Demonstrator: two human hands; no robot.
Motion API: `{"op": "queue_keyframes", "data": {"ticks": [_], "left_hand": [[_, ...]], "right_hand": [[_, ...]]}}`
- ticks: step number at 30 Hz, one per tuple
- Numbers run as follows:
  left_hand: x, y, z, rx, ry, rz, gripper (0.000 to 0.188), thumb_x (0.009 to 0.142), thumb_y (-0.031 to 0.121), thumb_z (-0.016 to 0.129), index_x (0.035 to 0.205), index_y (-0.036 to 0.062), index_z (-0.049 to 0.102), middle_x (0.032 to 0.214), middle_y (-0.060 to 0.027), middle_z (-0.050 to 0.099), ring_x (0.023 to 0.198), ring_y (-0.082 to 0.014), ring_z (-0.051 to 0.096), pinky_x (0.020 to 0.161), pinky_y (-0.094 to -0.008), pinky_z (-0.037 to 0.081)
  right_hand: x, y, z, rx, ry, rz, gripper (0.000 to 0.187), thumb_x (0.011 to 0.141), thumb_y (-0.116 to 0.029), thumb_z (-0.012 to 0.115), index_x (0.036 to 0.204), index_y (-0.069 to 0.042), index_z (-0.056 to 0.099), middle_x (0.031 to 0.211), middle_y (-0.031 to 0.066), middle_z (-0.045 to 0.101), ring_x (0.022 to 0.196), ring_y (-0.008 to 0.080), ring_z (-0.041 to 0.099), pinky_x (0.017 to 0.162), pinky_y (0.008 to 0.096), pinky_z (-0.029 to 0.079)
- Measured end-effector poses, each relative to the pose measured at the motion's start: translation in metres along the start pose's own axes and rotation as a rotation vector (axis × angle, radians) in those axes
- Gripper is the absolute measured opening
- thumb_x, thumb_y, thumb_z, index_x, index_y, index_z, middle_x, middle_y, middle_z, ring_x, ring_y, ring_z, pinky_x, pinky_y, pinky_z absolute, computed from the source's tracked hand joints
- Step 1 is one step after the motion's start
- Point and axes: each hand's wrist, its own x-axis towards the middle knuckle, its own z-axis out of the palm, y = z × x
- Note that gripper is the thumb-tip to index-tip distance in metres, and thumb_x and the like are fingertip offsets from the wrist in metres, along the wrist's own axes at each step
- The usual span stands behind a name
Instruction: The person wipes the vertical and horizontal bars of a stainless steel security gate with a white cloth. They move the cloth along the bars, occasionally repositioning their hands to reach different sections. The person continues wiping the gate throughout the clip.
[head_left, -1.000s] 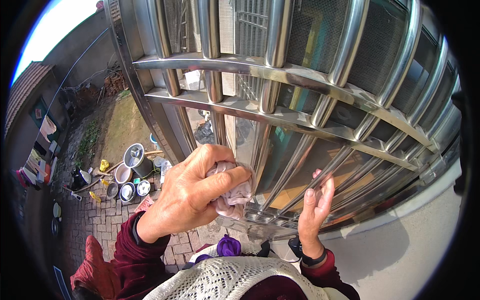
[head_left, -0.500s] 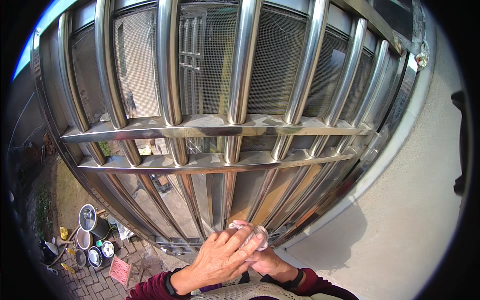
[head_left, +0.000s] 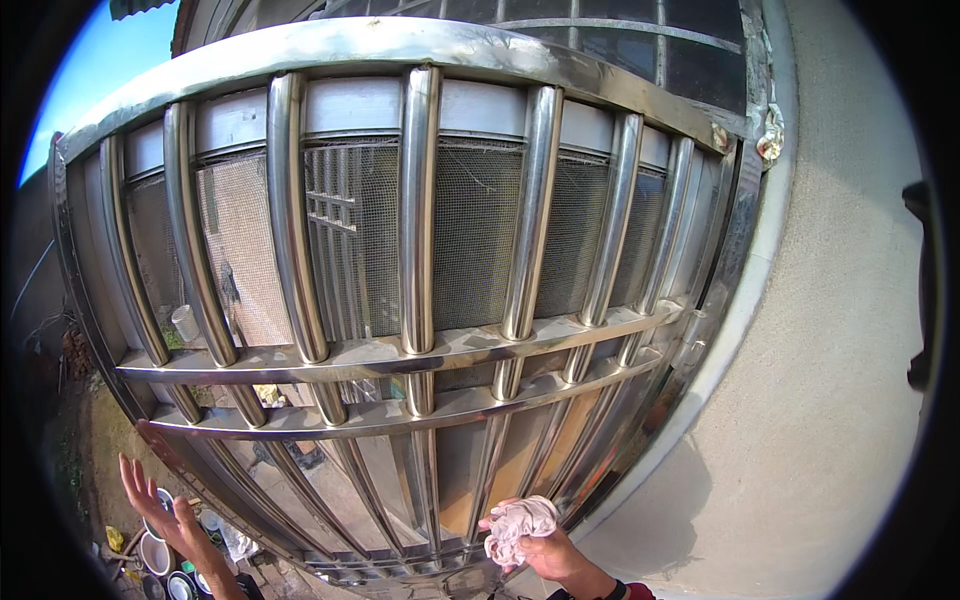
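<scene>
My right hand [head_left: 545, 552] is closed round a crumpled, pale pink cloth [head_left: 522, 528], held low in front of the barred metal gate [head_left: 420, 210]. Off to the left, my left hand [head_left: 165, 515] is raised with its fingers spread and nothing in it. The gate has shiny upright round bars joined by two flat crossbars [head_left: 400, 368] and a broad top rail [head_left: 330, 42]. Behind the bars is a mesh screen [head_left: 480, 240]. Neither hand touches the gate, as far as I can see.
A plastered wall [head_left: 800, 400] rises on the right, with a dark object at its far edge. Buckets and basins [head_left: 157, 552] stand on the ground at lower left, partly behind my left hand. A yellow item [head_left: 115, 540] lies near them.
My hands, earlier together over the cloth, have parted. The left has swung out to the left and opened; the right keeps the cloth. My view has tilted up, showing the gate's top rail.
</scene>
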Motion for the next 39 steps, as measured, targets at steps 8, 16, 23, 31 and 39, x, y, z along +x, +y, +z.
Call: {"op": "queue_keyframes", "data": {"ticks": [8, 16, 23, 31, 39], "left_hand": [[-0.018, -0.048, 0.004, -0.313, -0.425, -0.467, 0.048, 0.100, 0.050, 0.056, 0.117, 0.0047, 0.054, 0.095, 0.0011, 0.050, 0.086, -0.0089, 0.046, 0.075, -0.0247, 0.038], [-0.033, -0.098, 0.019, -0.340, -0.282, -0.593, 0.054, 0.102, 0.056, 0.048, 0.128, 0.0083, 0.049, 0.113, -0.0033, 0.052, 0.103, -0.0145, 0.051, 0.092, -0.0291, 0.042], [-0.037, -0.101, 0.029, -0.323, -0.197, -0.534, 0.067, 0.096, 0.065, 0.053, 0.118, 0.0025, 0.046, 0.110, -0.0045, 0.046, 0.101, -0.0146, 0.044, 0.093, -0.0308, 0.036], [-0.020, -0.106, 0.012, -0.329, -0.217, -0.484, 0.074, 0.081, 0.065, 0.075, 0.105, -0.0021, 0.053, 0.098, -0.0064, 0.056, 0.091, -0.0173, 0.053, 0.085, -0.0333, 0.044], [-0.019, -0.060, 0.021, -0.352, -0.254, -0.475, 0.081, 0.082, 0.069, 0.070, 0.102, -0.0082, 0.054, 0.099, -0.0135, 0.058, 0.085, -0.0205, 0.058, 0.074, -0.0358, 0.051]], "right_hand": [[-0.010, 0.001, -0.016, -0.013, 0.060, -0.095, 0.060, 0.090, -0.011, 0.068, 0.144, -0.005, 0.041, 0.129, 0.0180, 0.062, 0.100, 0.0262, 0.067, 0.065, 0.0366, 0.057], [-0.016, 0.016, -0.044, -0.004, 0.155, -0.147, 0.057, 0.092, -0.012, 0.066, 0.143, -0.005, 0.042, 0.127, 0.0134, 0.064, 0.097, 0.0240, 0.068, 0.064, 0.0365, 0.058], [-0.014, 0.009, -0.042, -0.079, 0.254, -0.176, 0.061, 0.089, -0.018, 0.071, 0.142, -0.007, 0.043, 0.127, 0.0177, 0.062, 0.096, 0.0277, 0.069, 0.063, 0.0366, 0.059], [-0.014, -0.034, -0.012, -0.286, 0.349, -0.369, 0.072, 0.079, -0.017, 0.079, 0.140, -0.004, 0.043, 0.125, 0.0179, 0.061, 0.097, 0.0241, 0.068, 0.070, 0.0350, 0.058], [-0.012, -0.103, 0.022, -0.587, 0.516, -0.824, 0.069, 0.085, -0.008, 0.076, 0.144, -0.002, 0.040, 0.136, 0.0117, 0.055, 0.119, 0.0177, 0.056, 0.103, 0.0326, 0.045]]}}
